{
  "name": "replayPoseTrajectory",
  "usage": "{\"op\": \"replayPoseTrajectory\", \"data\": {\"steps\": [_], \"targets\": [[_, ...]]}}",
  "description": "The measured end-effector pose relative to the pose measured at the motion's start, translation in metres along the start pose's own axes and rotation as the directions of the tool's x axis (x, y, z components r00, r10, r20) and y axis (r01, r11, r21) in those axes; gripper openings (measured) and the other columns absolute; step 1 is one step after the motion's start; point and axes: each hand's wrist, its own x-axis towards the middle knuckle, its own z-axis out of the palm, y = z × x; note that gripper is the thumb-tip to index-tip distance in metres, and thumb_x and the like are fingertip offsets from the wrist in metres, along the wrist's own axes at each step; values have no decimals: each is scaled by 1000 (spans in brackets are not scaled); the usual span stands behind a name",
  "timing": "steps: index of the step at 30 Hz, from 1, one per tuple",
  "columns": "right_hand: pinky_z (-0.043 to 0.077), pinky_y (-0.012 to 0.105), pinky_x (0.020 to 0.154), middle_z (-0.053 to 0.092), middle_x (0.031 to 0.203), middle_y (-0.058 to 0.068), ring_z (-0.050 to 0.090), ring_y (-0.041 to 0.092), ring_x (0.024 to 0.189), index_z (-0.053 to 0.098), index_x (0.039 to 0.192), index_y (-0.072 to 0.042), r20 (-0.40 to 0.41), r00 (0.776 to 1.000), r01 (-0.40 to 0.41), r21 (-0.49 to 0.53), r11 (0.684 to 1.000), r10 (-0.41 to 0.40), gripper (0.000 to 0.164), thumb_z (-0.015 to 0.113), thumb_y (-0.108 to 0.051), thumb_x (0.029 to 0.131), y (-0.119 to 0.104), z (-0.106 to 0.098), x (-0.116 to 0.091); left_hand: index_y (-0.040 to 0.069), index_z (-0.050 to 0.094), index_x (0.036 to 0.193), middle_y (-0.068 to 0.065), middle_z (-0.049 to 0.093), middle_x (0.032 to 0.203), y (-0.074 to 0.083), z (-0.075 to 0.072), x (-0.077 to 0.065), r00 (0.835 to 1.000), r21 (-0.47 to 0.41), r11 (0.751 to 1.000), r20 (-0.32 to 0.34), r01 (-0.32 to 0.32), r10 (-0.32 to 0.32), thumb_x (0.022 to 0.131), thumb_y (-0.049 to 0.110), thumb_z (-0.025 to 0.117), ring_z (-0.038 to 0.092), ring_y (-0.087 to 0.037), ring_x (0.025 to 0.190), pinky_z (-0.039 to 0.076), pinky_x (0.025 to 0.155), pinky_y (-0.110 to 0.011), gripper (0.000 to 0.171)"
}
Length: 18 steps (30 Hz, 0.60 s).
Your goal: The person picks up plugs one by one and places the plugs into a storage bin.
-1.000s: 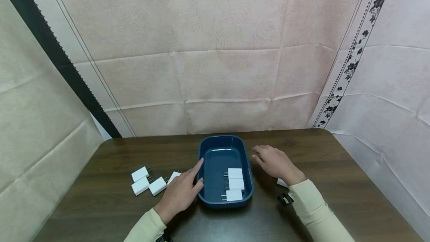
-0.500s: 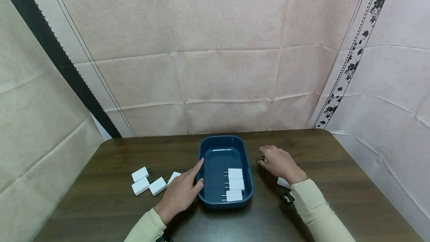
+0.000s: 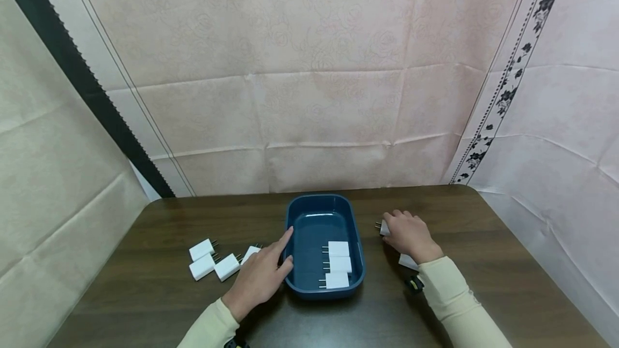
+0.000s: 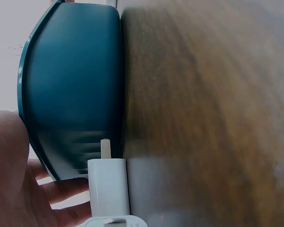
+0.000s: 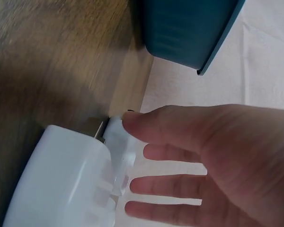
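A blue tray (image 3: 293, 278) stands on the table with three white plug chargers (image 3: 338, 265) lined up inside along its right side. My left hand (image 3: 261, 273) rests against the tray's left rim, index finger extended. In the left wrist view, a white charger (image 4: 108, 187) stands close to that hand. My right hand (image 3: 411, 235) is over another white charger (image 3: 384, 227) right of the tray; its prongs point left. The right wrist view shows the thumb touching that charger (image 5: 118, 146), fingers fairly straight and spread. Another charger (image 3: 408, 262) lies partly under the right wrist.
Several white chargers (image 3: 202, 267) lie on the brown wooden table (image 3: 159, 294) to the left of the tray, one partly hidden by the left hand. Pale patterned cloth (image 3: 329, 111) hangs behind the table and on both sides.
My right hand has moved rightward from beside the tray, and the charger under it has come into view. The left hand, the tray and the chargers inside it have stayed put.
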Motion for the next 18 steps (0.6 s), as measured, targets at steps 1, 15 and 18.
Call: {"op": "replayPoseTrajectory", "data": {"steps": [1, 15, 18], "targets": [[54, 56, 86, 69, 113, 21, 65, 38, 100, 66, 122, -1, 7, 1000, -6, -1, 1000, 6, 44, 80, -21, 85, 0, 0, 0, 27, 30, 161, -7, 57, 149, 0, 0, 0, 1000, -1, 1000, 0, 0, 0, 102, 38, 52, 66, -28, 113, 51, 98, -58, 63], [56, 52, 76, 72, 101, 17, 69, 32, 88, 64, 120, -2, 83, 996, -34, 39, 999, 31, 39, 77, -16, 86, 4, -1, 3, 28, 30, 161, -8, 56, 150, 0, -1, 1, 1000, -9, 1000, 10, 6, -6, 102, 38, 52, 65, -26, 108, 51, 98, -60, 63], [56, 52, 77, 72, 103, 16, 70, 32, 90, 65, 119, -2, 84, 996, -22, 35, 999, 19, 37, 78, -14, 86, 4, 0, 3, 28, 30, 161, -8, 56, 150, -1, 0, 0, 1000, -7, 1000, 10, 4, -4, 102, 38, 52, 66, -28, 113, 51, 98, -60, 63]]}}
